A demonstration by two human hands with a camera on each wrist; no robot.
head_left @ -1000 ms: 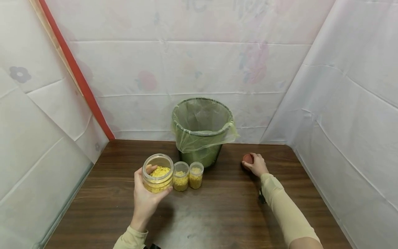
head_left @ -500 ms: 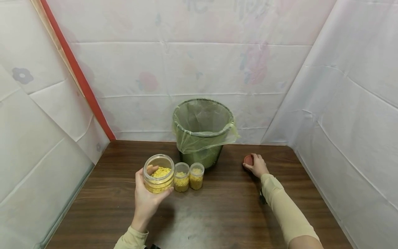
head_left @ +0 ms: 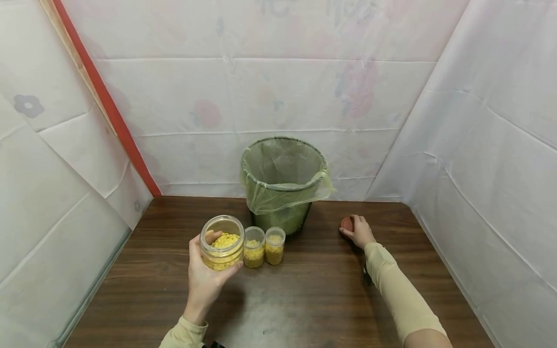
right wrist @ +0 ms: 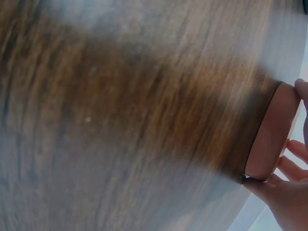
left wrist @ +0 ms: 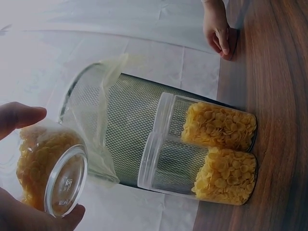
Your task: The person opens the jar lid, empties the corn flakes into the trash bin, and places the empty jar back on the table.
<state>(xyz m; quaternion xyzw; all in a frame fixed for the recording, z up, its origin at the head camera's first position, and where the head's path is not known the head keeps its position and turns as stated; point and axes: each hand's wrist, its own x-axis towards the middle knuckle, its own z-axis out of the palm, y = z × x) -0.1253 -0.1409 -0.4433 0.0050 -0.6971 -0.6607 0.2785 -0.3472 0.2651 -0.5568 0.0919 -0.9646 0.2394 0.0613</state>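
Gripping the open jar of yellow flakes (head_left: 222,243) just above the table (head_left: 304,299) beside two smaller jars (head_left: 263,246), the left hand (head_left: 204,278) keeps it upright, while the right hand (head_left: 359,231) curls over the red lid (head_left: 346,223) resting on the wood.

even soft light; right wrist view blurred

A dark brown wood-grain table (head_left: 304,299) fills the lower frame. At its far edge, centre, stands a green mesh wastebasket lined with a clear bag (head_left: 283,183). Two small clear plastic jars of yellow flakes (head_left: 263,245) stand just before it, touching. A red-brown round lid (head_left: 346,223) lies right of centre.
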